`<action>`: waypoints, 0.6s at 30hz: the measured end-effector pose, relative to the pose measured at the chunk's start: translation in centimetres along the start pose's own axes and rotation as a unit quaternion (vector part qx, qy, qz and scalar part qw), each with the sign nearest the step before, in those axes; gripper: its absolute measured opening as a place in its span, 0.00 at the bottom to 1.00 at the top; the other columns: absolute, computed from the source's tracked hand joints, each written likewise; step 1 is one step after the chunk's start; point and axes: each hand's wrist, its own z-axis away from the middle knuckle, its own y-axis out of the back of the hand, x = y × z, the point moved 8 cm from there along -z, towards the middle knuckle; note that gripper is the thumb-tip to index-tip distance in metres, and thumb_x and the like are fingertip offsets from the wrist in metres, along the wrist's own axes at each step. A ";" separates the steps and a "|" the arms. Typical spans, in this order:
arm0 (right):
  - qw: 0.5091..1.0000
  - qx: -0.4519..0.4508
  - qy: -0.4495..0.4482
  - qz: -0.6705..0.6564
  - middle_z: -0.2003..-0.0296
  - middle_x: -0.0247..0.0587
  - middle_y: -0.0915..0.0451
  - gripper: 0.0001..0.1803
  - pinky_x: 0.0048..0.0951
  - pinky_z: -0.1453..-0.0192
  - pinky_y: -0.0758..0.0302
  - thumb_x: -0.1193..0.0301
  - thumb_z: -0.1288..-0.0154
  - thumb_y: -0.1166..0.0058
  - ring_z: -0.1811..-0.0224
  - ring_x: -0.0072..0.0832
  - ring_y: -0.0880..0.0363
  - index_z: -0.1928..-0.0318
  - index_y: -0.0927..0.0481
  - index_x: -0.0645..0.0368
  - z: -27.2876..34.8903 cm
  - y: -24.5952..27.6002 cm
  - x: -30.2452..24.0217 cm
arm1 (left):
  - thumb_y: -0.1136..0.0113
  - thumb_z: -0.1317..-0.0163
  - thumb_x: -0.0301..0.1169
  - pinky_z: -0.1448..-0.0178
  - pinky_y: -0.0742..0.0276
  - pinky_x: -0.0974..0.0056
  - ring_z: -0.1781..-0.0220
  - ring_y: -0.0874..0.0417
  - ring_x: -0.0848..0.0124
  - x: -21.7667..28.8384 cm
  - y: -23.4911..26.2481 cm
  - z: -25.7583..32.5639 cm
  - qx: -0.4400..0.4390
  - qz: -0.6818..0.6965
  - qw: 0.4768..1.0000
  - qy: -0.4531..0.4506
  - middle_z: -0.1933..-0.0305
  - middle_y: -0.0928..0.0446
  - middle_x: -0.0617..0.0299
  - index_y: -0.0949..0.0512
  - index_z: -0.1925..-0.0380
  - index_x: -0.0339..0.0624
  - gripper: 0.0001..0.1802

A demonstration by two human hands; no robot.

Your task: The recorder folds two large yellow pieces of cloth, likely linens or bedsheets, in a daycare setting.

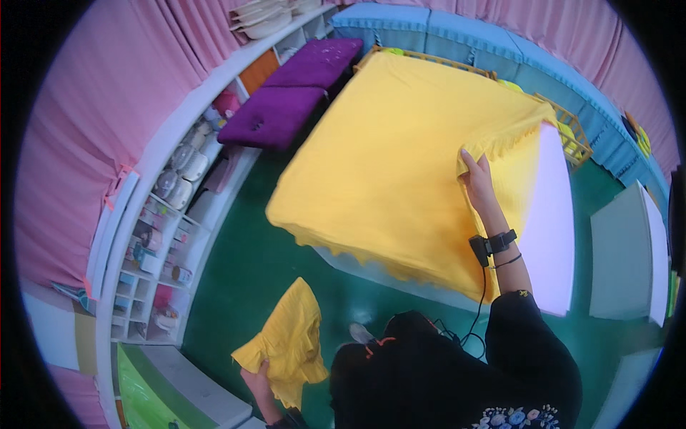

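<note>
A yellow bed cover (386,136) with a ruffled edge lies over most of a white bed (554,222). At the right, part of its ruffled border is folded back, leaving a strip of the white surface bare. My right hand (479,182) is closed on this folded edge, fingers partly hidden by the fabric. A black band with a small device and a cable is on that wrist. Low on the left, my left hand (261,385) grips a smaller yellow ruffled cloth (289,332), which hangs crumpled over the green floor, apart from the bed.
A purple padded folding bench (279,111) stands left of the bed. White shelves (146,286) with basins and small items line the left wall. Blue-covered beds (457,46) stand behind a wooden rail (575,139). A white cabinet (622,250) is at right.
</note>
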 end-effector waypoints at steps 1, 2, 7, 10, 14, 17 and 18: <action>1.000 -0.006 0.002 -0.001 0.65 0.26 0.25 0.12 0.21 0.74 0.36 0.65 0.30 0.40 0.73 0.15 0.29 0.53 0.29 0.52 -0.5 -3.1 0.4 | 0.36 0.47 0.18 0.39 0.25 0.61 0.46 0.18 0.63 -0.2 1.2 -1.5 -0.001 0.019 1.000 -0.007 0.46 0.19 0.55 0.24 0.46 0.30 0.25; 1.000 -0.007 0.016 -0.016 0.68 0.26 0.27 0.12 0.22 0.75 0.39 0.65 0.30 0.39 0.75 0.15 0.33 0.56 0.31 0.51 -1.1 -5.9 0.6 | 0.36 0.47 0.18 0.39 0.25 0.61 0.46 0.18 0.63 -0.3 2.7 -3.3 0.004 0.010 1.000 -0.015 0.47 0.19 0.56 0.24 0.46 0.29 0.25; 0.999 0.011 0.052 -0.001 0.73 0.26 0.29 0.13 0.22 0.77 0.41 0.66 0.30 0.40 0.79 0.15 0.36 0.59 0.33 0.51 -5.6 -17.2 3.1 | 0.36 0.47 0.17 0.40 0.25 0.61 0.48 0.17 0.64 -1.2 7.6 -12.2 0.017 0.009 1.000 0.014 0.48 0.18 0.56 0.23 0.48 0.29 0.23; 0.999 -0.010 0.044 0.001 0.73 0.26 0.30 0.14 0.22 0.76 0.39 0.65 0.31 0.39 0.78 0.16 0.35 0.60 0.33 0.51 -9.1 -24.0 5.8 | 0.36 0.47 0.17 0.40 0.24 0.61 0.48 0.17 0.65 -1.5 9.2 -18.4 0.025 -0.009 1.000 0.013 0.49 0.18 0.56 0.23 0.49 0.29 0.22; 0.998 0.007 0.048 0.043 0.71 0.27 0.31 0.14 0.22 0.74 0.38 0.64 0.31 0.39 0.76 0.15 0.36 0.59 0.33 0.52 -14.6 -30.4 10.7 | 0.36 0.47 0.17 0.41 0.24 0.61 0.49 0.17 0.65 -1.4 9.8 -28.5 0.013 -0.024 0.999 0.027 0.49 0.18 0.56 0.23 0.49 0.29 0.22; 0.996 0.018 0.051 0.066 0.71 0.27 0.30 0.15 0.23 0.74 0.37 0.63 0.31 0.39 0.75 0.16 0.35 0.56 0.32 0.53 -17.1 -36.4 14.2 | 0.36 0.47 0.17 0.41 0.24 0.61 0.49 0.17 0.65 -0.3 9.7 -37.0 0.002 -0.020 0.999 0.050 0.49 0.18 0.56 0.23 0.49 0.29 0.22; 0.997 0.022 0.046 0.062 0.71 0.27 0.30 0.15 0.23 0.74 0.37 0.63 0.31 0.39 0.75 0.16 0.35 0.56 0.32 0.53 -17.8 -38.1 15.6 | 0.37 0.47 0.16 0.42 0.24 0.61 0.49 0.17 0.65 0.8 9.3 -39.8 -0.018 0.023 0.999 0.043 0.49 0.18 0.57 0.23 0.49 0.29 0.22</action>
